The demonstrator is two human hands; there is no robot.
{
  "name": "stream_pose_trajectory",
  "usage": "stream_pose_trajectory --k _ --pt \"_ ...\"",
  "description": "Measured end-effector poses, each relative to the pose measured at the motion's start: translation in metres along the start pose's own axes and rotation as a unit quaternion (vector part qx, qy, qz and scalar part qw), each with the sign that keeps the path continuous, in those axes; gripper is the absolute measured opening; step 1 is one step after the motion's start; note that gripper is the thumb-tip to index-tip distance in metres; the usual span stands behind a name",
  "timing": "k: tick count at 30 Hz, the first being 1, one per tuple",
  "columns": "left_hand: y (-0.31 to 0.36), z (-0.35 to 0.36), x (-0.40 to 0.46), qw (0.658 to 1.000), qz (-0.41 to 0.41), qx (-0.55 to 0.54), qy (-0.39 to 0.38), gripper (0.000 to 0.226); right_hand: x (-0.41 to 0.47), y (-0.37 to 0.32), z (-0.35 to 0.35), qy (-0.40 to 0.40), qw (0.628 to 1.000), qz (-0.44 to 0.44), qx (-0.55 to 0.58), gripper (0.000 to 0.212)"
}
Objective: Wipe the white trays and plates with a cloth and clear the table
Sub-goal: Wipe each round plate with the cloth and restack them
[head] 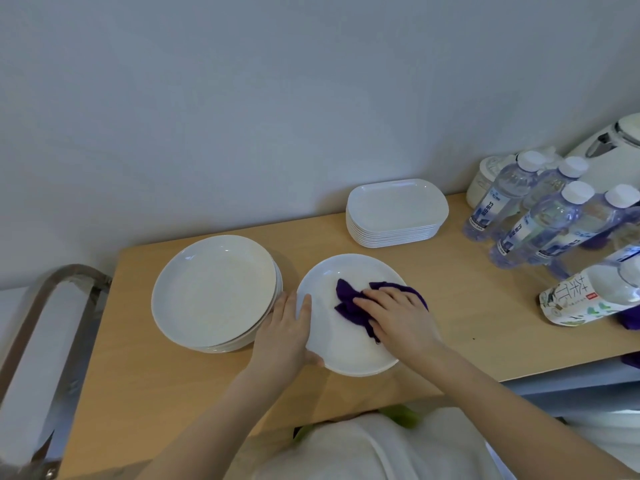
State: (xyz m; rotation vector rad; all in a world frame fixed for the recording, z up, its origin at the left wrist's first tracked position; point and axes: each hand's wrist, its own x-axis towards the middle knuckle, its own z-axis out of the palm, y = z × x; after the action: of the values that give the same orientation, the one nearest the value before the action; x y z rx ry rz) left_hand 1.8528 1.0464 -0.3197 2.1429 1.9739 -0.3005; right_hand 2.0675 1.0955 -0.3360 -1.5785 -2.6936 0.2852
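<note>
A round white plate (pixel 332 341) is lying on a light wooden table (pixel 166 382), serving as the centre of the scene, with a crumpled purple cloth (pixel 349 299) spread across its inner surface. The right hand (pixel 398 315) is pressing down on the cloth with fingers laid fairly flat and slightly spread, covering the cloth's right part; whether the thumb is curling under the fabric cannot be told. The left hand (pixel 287 327) is steadying the plate at its left rim, the thumb lying over the rim and the fingers wrapping beneath the edge. Just left of the plate, nearly touching it, a stack of round white plates (pixel 214 289) is sitting. Beyond the plate, toward the wall, a stack of rectangular white trays (pixel 396 213) with rounded corners is standing. To the right of the plate, well apart, a cluster of clear water bottles (pixel 540 216) with white caps and blue-and-white labels is standing; their printing is too small to read. Nearer the table's front edge on that side, a bottle lying on its side (pixel 588 299) is showing a pale label with large Chinese characters, apparently "茶π", and a small red mark. Behind the bottles, a white jar (pixel 485 185) and a white kettle (pixel 609 143) are standing by the wall. Far left of the plate, a metal bar (pixel 45 323) is curving past the table's end.
</note>
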Motion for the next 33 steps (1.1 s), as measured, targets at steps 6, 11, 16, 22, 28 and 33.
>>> stream_pose_trajectory --k 6,11,16,22,28,33 --pt "0.02 -0.005 -0.01 0.986 0.157 0.053 0.007 0.055 0.013 -0.013 0.009 -0.008 0.998 0.066 -0.006 0.049" --pt "0.034 -0.006 -0.013 0.978 0.195 0.071 -0.028 0.031 0.005 -0.018 0.012 -0.04 0.998 0.054 0.015 0.055" --pt "0.035 -0.01 -0.022 0.982 0.18 0.031 0.052 0.04 -0.01 -0.033 0.019 -0.052 0.996 0.052 0.051 0.052" --pt "0.03 -0.008 -0.023 0.982 0.138 -0.026 0.127 0.064 -0.018 -0.054 0.013 -0.072 0.99 -0.009 0.117 0.041" --pt "0.026 -0.01 -0.02 0.992 0.103 -0.022 0.068 0.092 -0.017 -0.038 -0.004 -0.108 0.989 -0.055 0.083 0.04" --pt "0.024 -0.007 -0.018 0.994 0.096 -0.005 0.043 0.102 -0.013 -0.009 -0.007 -0.102 0.994 -0.033 0.027 0.044"
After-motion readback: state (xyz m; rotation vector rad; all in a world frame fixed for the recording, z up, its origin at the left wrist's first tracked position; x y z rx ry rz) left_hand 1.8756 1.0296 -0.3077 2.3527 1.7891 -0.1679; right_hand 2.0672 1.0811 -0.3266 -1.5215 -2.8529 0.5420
